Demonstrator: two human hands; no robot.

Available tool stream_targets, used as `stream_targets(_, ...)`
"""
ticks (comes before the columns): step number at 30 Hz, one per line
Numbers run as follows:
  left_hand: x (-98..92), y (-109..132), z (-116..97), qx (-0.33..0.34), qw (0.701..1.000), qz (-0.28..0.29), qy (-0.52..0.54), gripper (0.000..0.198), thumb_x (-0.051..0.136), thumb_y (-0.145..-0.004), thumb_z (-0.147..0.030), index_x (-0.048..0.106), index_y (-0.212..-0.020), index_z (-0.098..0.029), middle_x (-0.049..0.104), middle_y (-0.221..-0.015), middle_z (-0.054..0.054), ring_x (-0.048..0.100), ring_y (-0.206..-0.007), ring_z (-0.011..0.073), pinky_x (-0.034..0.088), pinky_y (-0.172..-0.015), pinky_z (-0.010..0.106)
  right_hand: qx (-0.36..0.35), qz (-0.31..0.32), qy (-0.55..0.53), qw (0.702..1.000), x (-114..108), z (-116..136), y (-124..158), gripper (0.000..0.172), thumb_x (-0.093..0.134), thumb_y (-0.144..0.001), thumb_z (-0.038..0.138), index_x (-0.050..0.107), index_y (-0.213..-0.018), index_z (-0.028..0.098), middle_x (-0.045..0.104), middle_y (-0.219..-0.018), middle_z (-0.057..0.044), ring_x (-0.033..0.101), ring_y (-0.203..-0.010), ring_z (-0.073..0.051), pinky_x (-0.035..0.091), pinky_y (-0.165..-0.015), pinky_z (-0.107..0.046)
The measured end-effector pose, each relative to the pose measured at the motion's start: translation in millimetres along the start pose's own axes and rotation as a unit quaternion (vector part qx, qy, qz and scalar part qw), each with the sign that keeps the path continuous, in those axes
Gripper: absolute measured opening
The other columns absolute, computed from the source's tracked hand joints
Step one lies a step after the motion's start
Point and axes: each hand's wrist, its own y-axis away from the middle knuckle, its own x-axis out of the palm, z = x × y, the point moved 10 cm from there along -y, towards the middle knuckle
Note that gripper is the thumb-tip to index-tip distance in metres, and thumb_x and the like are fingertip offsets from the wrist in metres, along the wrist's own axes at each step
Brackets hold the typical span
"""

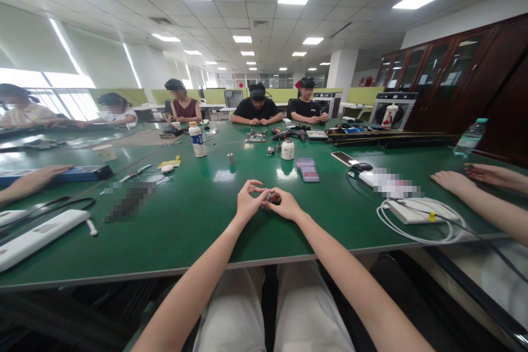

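Observation:
My left hand [248,202] and my right hand [287,206] meet over the near middle of the green table [198,231]. Between their fingertips is a small, partly shiny object [269,197], too small and too covered by fingers to name. Both hands are closed in a pinch around it, with the left index finger arched above. Beyond my left hand a small grey metal cylinder [230,159] stands upright. Farther off, past my right hand, are a phone-like pink and purple item [308,170] and a round white jar [287,149].
A white bottle with a blue label [197,140] stands left of centre. To the right lie a white phone [345,159] and coiled white cables [385,220]. Co-workers' hands rest at the right [454,182] and left [39,182]. A circuit board [256,136] lies across the table.

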Motion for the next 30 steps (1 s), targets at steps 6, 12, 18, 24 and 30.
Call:
stream_targets(6, -2.4, -1, 1, -0.017, 1.0, 0.0, -0.021, 0.038, 0.081, -0.067, -0.034, 0.059, -0.095, -0.021, 0.077, -0.079, 0.002, 0.075, -0.086, 0.0243, 0.053, -0.083, 0.038, 0.0, 0.001, 0.002, 1.0, -1, 1, 0, 0.036, 0.076, -0.077, 0.045, 0.065, -0.105, 0.024, 0.072, -0.083, 0.0, 0.068, -0.08, -0.018, 0.052, -0.075, -0.031)
stream_targets(12, 3.3, 0, -1, -0.003, 0.999, 0.036, 0.018, 0.034, 0.078, -0.071, -0.031, 0.061, -0.098, -0.021, 0.078, -0.086, 0.005, 0.075, -0.089, 0.0242, 0.054, -0.091, 0.04, 0.0, 0.001, -0.001, 1.0, -1, 1, 0, 0.037, 0.077, -0.076, 0.046, 0.065, -0.103, 0.024, 0.072, -0.084, 0.0, 0.068, -0.081, -0.018, 0.051, -0.074, -0.03)
stream_targets(18, -2.1, -2, -2, 0.015, 1.0, -0.002, -0.003, 0.027, 0.077, -0.071, -0.028, 0.06, -0.091, -0.022, 0.076, -0.078, 0.002, 0.076, -0.083, 0.0229, 0.058, -0.085, 0.037, -0.003, -0.005, -0.008, 1.0, -1, 2, 0, 0.038, 0.076, -0.076, 0.047, 0.065, -0.105, 0.024, 0.072, -0.084, 0.0, 0.068, -0.08, -0.018, 0.051, -0.074, -0.03)
stream_targets(24, -23.8, -4, -3, 0.032, 0.994, -0.096, -0.029, 0.023, 0.075, -0.076, -0.031, 0.056, -0.086, -0.024, 0.077, -0.079, 0.001, 0.075, -0.082, 0.0211, 0.056, -0.084, 0.034, 0.002, -0.006, -0.007, 1.0, -2, 4, 1, 0.038, 0.076, -0.076, 0.046, 0.065, -0.105, 0.024, 0.073, -0.085, -0.001, 0.069, -0.081, -0.018, 0.052, -0.076, -0.031)
stream_targets(30, -18.9, -13, 38, -0.027, 0.989, 0.012, -0.147, 0.023, 0.078, -0.069, -0.022, 0.058, -0.08, -0.026, 0.076, -0.069, -0.001, 0.074, -0.082, 0.0257, 0.053, -0.083, 0.039, 0.01, -0.007, -0.003, 1.0, -3, 3, 1, 0.037, 0.077, -0.076, 0.045, 0.066, -0.105, 0.024, 0.073, -0.086, -0.001, 0.069, -0.082, -0.019, 0.053, -0.078, -0.032)
